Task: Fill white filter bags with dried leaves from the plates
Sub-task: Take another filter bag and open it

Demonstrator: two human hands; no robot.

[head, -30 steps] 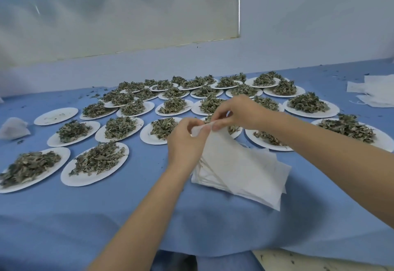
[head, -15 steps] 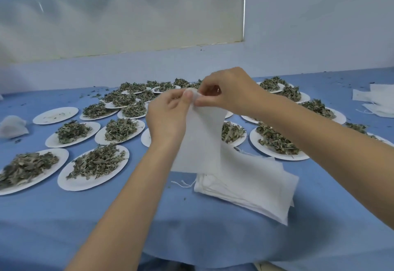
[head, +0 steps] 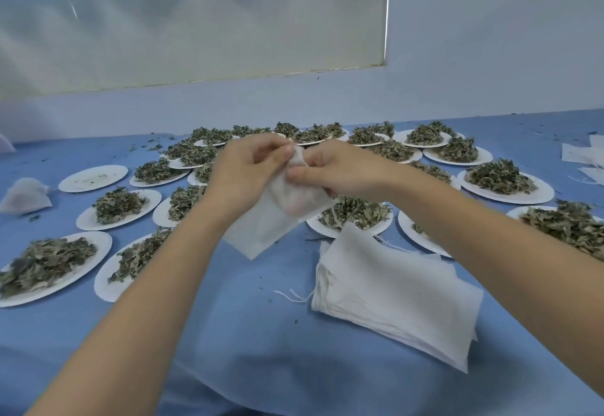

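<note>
Left edge of the worktop point(head: 228, 334): one filled bag point(head: 24, 195) lies puffed and closed – parked clear of the plates, likely the done pile. Just beside it an emptied plate point(head: 93, 178) with only crumbs, so I judge the run has barely started.

Rest of the left and far side: plates of dried leaves point(head: 44, 262) in rows, each portion on its own plate – probably one plate per bag, all within arm's reach.

Centre, above the worktop: left hand point(head: 243, 172) and right hand point(head: 343, 170) both pinch the top of one white filter bag point(head: 268, 222). The grip on each side is clamped on the mouth edge, thumbs against fingers. The bag hangs slack and empty below the hands – held up so the two layers can be rubbed apart and the mouth opened before any leaves go in. Cannot tell if the mouth is open yet.

Near edge, right of centre: stack of empty bags point(head: 398, 288) lying flat, strings trailing left – placed close under the right hand for quick pulls.

Far right edge: more loose white bags point(head: 585, 157), well apart, probably spare stock.
</note>
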